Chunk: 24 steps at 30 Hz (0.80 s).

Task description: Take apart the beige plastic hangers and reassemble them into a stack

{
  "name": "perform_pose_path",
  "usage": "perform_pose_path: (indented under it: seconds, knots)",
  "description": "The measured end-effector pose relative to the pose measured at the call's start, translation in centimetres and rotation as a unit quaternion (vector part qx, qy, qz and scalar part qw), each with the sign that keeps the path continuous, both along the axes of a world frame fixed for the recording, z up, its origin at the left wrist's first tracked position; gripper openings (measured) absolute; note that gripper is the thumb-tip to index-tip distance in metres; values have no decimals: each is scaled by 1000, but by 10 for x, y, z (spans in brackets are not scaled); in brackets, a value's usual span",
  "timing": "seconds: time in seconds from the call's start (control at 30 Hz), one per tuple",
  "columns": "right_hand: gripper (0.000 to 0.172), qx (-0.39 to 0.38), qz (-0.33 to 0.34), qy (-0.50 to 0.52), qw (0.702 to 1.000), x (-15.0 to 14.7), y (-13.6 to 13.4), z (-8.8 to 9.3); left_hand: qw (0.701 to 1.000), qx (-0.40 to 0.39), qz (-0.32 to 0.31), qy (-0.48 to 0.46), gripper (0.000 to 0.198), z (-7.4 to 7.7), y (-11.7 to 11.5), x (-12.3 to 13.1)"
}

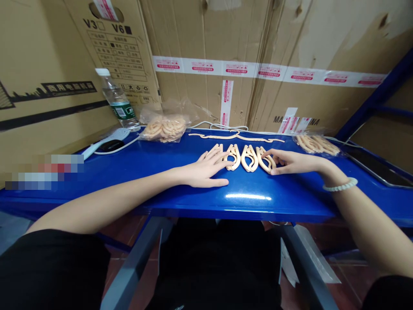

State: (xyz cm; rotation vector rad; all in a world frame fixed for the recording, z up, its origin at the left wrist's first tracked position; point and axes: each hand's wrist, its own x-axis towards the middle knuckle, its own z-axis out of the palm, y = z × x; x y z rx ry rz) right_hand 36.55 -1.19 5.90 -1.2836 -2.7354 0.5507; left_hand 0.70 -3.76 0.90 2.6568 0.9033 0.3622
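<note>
Several beige plastic clip-like pieces (248,157) lie in a row on the blue table (161,172). My left hand (206,170) lies flat and open on the table, its fingertips touching the leftmost pieces. My right hand (287,162) rests at the right end of the row, with its fingers curled against the rightmost piece. It wears a pale bead bracelet (340,185). Just behind the row lies a long thin beige strip (237,137).
A clear bag of beige pieces (164,125) sits at the back left, another bag (318,144) at the back right. A water bottle (118,101) and a white device with a cable (103,144) stand at the left. Cardboard boxes (258,51) wall the back. A dark tray (380,168) lies at right.
</note>
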Motion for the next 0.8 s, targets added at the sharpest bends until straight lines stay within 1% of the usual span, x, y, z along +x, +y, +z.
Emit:
perform_pose_path:
  seconds: [0.13,0.2,0.27,0.33,0.4,0.47,0.53,0.6,0.63,0.67,0.8]
  knots:
    - [70,-11,-6,2,1000,0,1,0,1000,3,4,-3,68,-3,2,0]
    - [68,-19,-14,3,1000,1,3,-1,999,14,2,-35,65,-5,7,0]
    - [61,-9,-28,16,999,4,8,-2,995,36,-3,-91,60,-5,16,-2]
    - [54,41,-43,46,997,6,14,-4,985,59,-2,-159,51,-4,27,-4]
    - [50,110,-57,70,990,7,21,-8,972,64,30,-222,40,-2,39,-7]
    - [47,160,-68,72,982,8,28,-13,952,35,96,-288,30,-3,49,-10]
    - [44,184,-72,63,978,7,32,-17,915,-28,171,-366,22,-5,58,-12]
    - [40,200,-71,61,975,7,36,-21,875,-86,219,-424,22,-9,64,-13]
    - [39,207,-73,62,974,7,37,-23,862,-106,231,-439,23,-11,66,-13]
    - [38,213,-76,63,972,7,39,-25,855,-119,235,-446,25,-13,67,-13]
    - [36,221,-92,77,968,11,45,-28,849,-137,231,-455,26,-15,67,-13]
